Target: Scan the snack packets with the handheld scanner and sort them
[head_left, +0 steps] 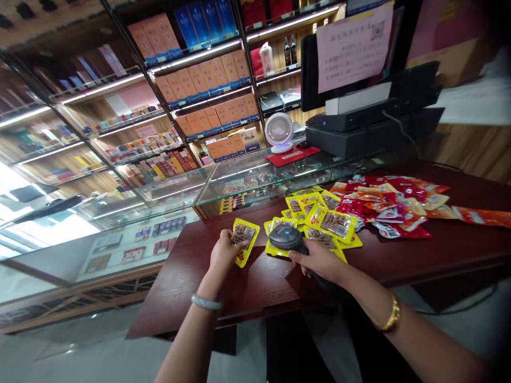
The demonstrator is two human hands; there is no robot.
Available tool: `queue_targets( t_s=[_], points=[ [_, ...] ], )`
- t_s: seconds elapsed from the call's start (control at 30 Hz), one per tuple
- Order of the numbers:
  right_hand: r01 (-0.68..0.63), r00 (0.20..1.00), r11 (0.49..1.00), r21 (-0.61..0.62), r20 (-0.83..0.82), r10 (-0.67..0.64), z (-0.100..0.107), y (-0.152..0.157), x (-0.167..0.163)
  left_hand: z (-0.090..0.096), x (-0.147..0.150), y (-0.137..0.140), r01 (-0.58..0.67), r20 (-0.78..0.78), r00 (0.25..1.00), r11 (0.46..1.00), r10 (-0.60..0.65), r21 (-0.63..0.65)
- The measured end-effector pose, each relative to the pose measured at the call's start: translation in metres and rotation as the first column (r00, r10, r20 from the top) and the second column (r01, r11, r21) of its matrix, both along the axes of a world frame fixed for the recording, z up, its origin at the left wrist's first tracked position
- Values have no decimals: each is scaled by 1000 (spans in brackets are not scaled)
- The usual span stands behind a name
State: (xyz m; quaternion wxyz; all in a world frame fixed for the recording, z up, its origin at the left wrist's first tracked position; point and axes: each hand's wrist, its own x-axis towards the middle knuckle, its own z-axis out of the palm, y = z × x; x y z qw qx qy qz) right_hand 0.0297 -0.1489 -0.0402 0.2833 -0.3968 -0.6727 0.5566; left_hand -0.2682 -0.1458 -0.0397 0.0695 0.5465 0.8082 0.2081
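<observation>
My left hand is closed on a yellow snack packet with a clear window showing brown pieces inside. The packet is tilted just above or against the dark red wooden table; I cannot tell which. In my right hand is a dark grey barcode scanner, its head pointing left and a small blue light on top. Beneath and behind the scanner lies a loose pile of similar yellow packets. Red and orange snack packets are heaped to the right of that pile.
Behind the table runs a glass display counter. On it are a small white fan, a red mat and a black cash drawer beneath a monitor with a pink notice. Shelves of boxes line the wall.
</observation>
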Motion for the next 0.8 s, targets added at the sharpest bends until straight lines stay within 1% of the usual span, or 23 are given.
queue_targets(
  t_s=[0.07, 0.17, 0.23, 0.3, 0.4, 0.6, 0.8],
  points=[
    [-2, 1000, 1000, -5, -17, 1, 4, -1, -3, 1, 16, 1, 46, 24, 999, 998, -47, 35],
    [15, 999, 1000, -7, -36, -16, 5, 0, -4, 3, 36, 4, 112, 6, 994, 992, -113, 52],
    [17, 999, 1000, -8, -43, -18, 2, 0, -2, 4, 46, 6, 127, -4, 992, 990, -126, 55],
    [21, 998, 1000, 0, -53, -21, 0, 0, 3, 4, 51, 9, 122, 26, 992, 992, -123, 44],
    [40, 997, 999, 12, -67, -39, -2, 0, 11, 2, 55, 13, 115, 81, 990, 993, -117, 30],
    [80, 996, 996, 29, -43, -79, -4, -2, 19, -7, 55, 15, 123, 98, 987, 991, -128, 53],
    [61, 998, 998, -16, 7, -61, -2, -9, 15, -8, 51, 10, 117, 88, 989, 992, -121, 43]
  ],
)
